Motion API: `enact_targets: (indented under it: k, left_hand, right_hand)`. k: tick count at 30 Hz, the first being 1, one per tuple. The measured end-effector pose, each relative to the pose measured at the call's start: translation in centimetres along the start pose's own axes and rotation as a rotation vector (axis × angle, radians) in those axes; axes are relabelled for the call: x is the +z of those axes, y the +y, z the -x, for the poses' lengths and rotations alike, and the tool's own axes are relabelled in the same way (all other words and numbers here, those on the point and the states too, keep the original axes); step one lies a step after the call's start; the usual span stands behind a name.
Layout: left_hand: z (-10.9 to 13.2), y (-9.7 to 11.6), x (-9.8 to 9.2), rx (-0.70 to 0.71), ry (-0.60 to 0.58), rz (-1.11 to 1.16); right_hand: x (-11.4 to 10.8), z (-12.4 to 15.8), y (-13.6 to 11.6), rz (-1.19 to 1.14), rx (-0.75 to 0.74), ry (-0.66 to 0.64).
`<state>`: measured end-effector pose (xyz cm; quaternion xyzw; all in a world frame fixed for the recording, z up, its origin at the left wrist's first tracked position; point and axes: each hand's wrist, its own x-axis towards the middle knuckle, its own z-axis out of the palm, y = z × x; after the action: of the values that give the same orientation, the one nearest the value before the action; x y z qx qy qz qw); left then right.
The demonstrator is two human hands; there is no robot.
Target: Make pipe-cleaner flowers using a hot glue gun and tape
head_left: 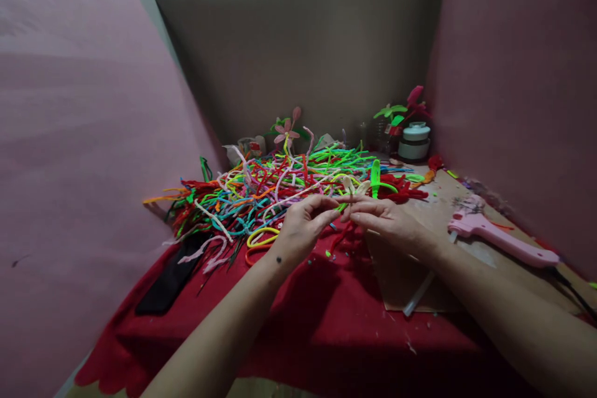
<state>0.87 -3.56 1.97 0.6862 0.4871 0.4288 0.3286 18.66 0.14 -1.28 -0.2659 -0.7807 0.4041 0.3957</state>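
My left hand (302, 225) and my right hand (383, 219) meet over the red cloth (298, 317), fingertips pinched together on a small green and cream pipe-cleaner piece (349, 194). Just behind the hands lies a big heap of coloured pipe cleaners (280, 189). A bright green folded piece (375, 178) stands up from the heap close to my right fingers.
A pink glue gun (501, 239) lies at the right on brown cardboard (420, 273), with a clear glue stick (418, 293) near it. Finished pipe-cleaner flowers (286, 130) and a white jar (415, 140) stand at the back. A black strip (170, 280) lies at left. Pink walls close in both sides.
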Motion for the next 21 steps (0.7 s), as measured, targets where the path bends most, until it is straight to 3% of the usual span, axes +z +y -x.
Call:
enact_targets:
  k: [5, 10, 16, 21]
  left_hand:
    - [-0.7, -0.7, 0.8, -0.046, -0.027, 0.096]
    - [-0.7, -1.2, 1.1, -0.038, 0.009, 0.04]
    - [-0.4, -1.4, 1.0, -0.21, 0.02, 0.133]
    - [0.1, -1.7, 1.3, -0.242, 0.009, 0.255]
  right_hand:
    - [0.5, -0.1, 0.3, 0.16, -0.101, 0.047]
    - [0.8, -0.2, 0.7, 0.221, -0.154, 0.092]
    - [0.9, -0.2, 0.8, 0.269, -0.178, 0.127]
    - [1.0, -0.2, 1.0, 0.314, -0.184, 0.144]
